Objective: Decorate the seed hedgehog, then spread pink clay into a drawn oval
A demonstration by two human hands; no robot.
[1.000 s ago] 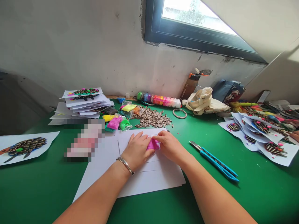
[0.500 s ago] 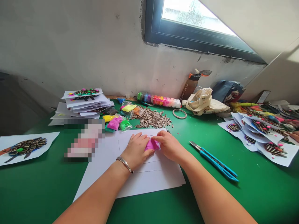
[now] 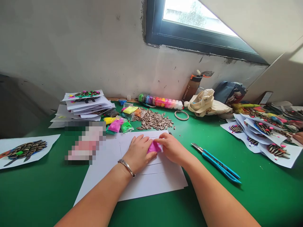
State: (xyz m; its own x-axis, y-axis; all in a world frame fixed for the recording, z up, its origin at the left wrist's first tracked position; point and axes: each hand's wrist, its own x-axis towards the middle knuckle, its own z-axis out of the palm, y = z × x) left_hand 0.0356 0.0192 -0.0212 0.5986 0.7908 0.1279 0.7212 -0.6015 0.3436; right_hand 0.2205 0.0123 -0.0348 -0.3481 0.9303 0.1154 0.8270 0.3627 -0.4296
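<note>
A small bag of pink-purple clay (image 3: 154, 147) lies on white paper (image 3: 151, 184) between my two hands. My left hand (image 3: 139, 150), with a bracelet at the wrist, presses on the paper and holds the bag's left side between thumb and fingers. On the other side, my right hand (image 3: 170, 147) pinches the bag's upper right edge, its fingertips bent over it. Part of the bag is hidden under my fingers. Beyond the paper lie bagged clay in several colours (image 3: 116, 125) and a heap of striped seeds (image 3: 155, 119).
A blue cutter (image 3: 216, 164) lies right of my right hand. Stacked seed pictures stand at left (image 3: 87, 105) and right (image 3: 262, 135). Behind are a tape ring (image 3: 181, 115), a bottle (image 3: 193, 88) and a cloth bag (image 3: 205, 104). Another person's hand (image 3: 298, 137) shows at the right edge.
The whole view has shifted very slightly. Both hands keep the same places on the bag.
</note>
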